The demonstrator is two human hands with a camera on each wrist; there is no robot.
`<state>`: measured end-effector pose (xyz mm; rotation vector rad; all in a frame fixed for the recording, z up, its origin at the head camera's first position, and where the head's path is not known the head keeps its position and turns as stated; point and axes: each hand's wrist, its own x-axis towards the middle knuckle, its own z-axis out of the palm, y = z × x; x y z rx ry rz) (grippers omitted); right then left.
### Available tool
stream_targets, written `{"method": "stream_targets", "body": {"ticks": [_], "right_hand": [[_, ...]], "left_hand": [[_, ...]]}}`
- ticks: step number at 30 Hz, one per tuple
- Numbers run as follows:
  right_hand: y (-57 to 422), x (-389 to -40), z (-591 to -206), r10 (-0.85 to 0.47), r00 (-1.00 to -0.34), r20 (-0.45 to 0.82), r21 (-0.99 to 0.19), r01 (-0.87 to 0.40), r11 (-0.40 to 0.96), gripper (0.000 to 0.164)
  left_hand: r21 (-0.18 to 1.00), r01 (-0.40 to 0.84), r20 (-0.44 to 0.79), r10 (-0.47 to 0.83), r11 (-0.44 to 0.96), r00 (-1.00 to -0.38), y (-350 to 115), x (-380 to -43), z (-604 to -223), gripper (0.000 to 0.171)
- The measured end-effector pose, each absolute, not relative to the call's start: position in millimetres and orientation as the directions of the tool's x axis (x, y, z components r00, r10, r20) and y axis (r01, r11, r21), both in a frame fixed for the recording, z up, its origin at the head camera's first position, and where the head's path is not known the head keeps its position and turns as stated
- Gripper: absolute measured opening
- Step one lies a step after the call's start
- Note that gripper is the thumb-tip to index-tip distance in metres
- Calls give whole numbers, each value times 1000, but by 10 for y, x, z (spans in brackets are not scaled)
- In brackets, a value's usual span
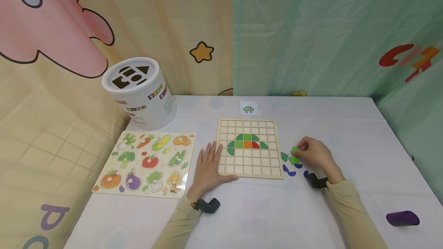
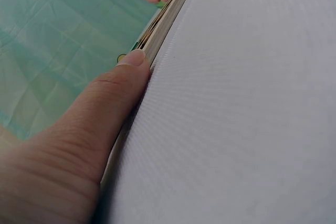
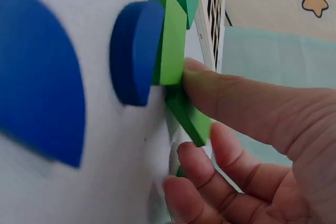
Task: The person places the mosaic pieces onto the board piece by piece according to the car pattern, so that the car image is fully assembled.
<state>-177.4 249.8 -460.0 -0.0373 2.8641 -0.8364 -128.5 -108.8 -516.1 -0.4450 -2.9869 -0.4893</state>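
My left hand (image 1: 207,168) rests along the left edge of a wooden grid board (image 1: 250,169), fingers straight, its thumb at the front edge. Green, orange and red tiles form a car-like shape on the board. To the board's right, my right hand (image 1: 315,155) pinches a light green square tile (image 3: 190,116) between thumb and fingers, tilted in the right wrist view. Close by lie another light green tile (image 1: 293,160), a darker green piece (image 1: 284,156) and several blue half-round pieces (image 1: 292,173).
Behind the board lies a small picture card (image 1: 248,108) showing a car on a grid. A vegetable puzzle board (image 1: 143,164) lies at the left, in front of a white tub (image 1: 142,99) with shaped holes in its lid. A purple cylinder (image 1: 402,218) lies at the front right.
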Motion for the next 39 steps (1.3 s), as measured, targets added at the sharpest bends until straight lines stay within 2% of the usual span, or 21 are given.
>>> {"method": "stream_targets", "body": {"ticks": [5,10,18,27,34,39], "right_hand": [[2479,-1760,-4597,-76,-990,-117,-546,0,838,31],[2432,-1734,-4581,-74,-997,-34,-563,-42,826,26],[2123,-1684,-4486,-160,-979,126,-614,-203,762,19],[1663,-1735,-4555,-301,-941,155,-657,-326,680,13],[1341,-1765,-4639,-315,-944,102,-691,-295,660,7],[1168,-1789,-4654,-342,-932,115,-668,-328,668,6]], "left_hand": [[309,290,120,266,906,-957,-1086,-1283,-5162,117],[310,283,115,260,907,-959,-1088,-1282,-5164,118],[297,282,109,261,912,-959,-1092,-1282,-5170,118],[299,286,116,263,910,-958,-1091,-1279,-5172,118],[293,295,121,271,909,-955,-1093,-1277,-5166,118],[288,297,120,273,910,-955,-1091,-1285,-5163,119]]}}
